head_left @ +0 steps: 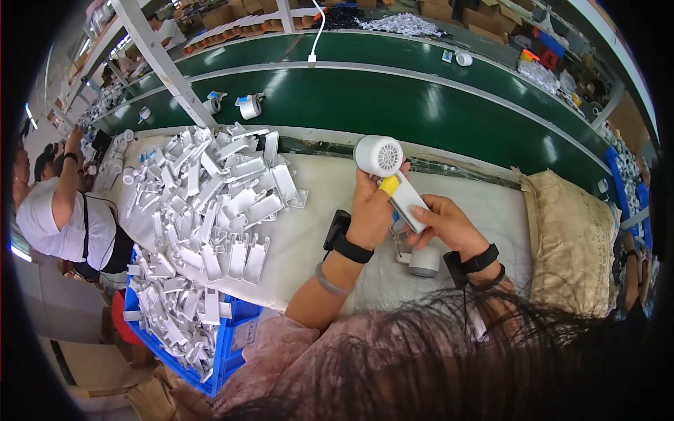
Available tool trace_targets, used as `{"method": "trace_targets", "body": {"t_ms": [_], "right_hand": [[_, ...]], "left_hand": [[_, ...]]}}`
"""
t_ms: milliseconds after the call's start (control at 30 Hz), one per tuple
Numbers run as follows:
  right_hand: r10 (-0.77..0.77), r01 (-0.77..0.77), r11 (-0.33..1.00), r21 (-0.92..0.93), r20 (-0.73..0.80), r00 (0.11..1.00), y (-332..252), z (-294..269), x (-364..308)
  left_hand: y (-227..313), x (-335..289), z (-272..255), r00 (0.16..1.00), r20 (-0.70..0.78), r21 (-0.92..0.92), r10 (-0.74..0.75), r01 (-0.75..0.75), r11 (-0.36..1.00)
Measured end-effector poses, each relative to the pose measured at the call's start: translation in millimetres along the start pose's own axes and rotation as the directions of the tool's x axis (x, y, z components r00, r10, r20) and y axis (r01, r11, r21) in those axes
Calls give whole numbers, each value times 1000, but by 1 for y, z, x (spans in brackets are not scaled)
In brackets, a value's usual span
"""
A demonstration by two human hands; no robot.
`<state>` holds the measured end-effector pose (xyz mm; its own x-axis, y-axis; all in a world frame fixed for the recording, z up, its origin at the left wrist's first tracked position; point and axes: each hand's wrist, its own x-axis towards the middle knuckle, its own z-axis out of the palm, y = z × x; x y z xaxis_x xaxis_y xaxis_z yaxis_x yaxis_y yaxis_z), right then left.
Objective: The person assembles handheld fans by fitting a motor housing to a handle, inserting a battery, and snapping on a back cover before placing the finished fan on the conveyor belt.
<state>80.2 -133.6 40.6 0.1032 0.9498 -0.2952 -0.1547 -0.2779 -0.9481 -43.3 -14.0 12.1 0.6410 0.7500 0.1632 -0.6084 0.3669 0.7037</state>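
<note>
Above the table I hold a white device with a round, grilled head (379,156) and a flat rectangular handle (408,203). My left hand (370,207) is closed round it just below the head, with something yellow (389,185) on or at the thumb. The thumb and fingers of my right hand (449,221) pinch the handle's lower end. Whether that white handle face is a separate cover, I cannot tell. Beneath my right hand a second white device with a grey-banded round head (423,262) lies on the table, partly hidden by the fingers.
White plastic covers (210,189) are heaped on the left of the pale table (316,182). More fill a blue bin (232,347) at the near left. A tan sack (569,245) stands right. Behind runs a green conveyor (337,105) carrying several devices; a white cable (317,35) hangs above. Another person (70,217) works far left.
</note>
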Motion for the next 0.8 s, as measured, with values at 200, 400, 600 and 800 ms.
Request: {"method": "trace_targets", "body": {"t_ms": [200, 400, 600, 800], "right_hand": [[24, -25, 1000, -17, -68, 997, 1, 7, -2], [-11, 11, 1000, -22, -27, 1000, -1, 10, 1], [-66, 62, 996, -59, -65, 996, 0, 15, -3], [-132, 120, 989, -84, -143, 981, -3, 18, -13]], "left_hand": [[-1, -3, 2, 999, -44, -16, -18, 17, 1000], [-8, 2, -11, 989, -147, -36, -9, 4, 999], [-4, 1, -8, 988, -156, -40, 20, -26, 999], [9, 1, 2, 1000, 15, -81, 12, -11, 997]]}}
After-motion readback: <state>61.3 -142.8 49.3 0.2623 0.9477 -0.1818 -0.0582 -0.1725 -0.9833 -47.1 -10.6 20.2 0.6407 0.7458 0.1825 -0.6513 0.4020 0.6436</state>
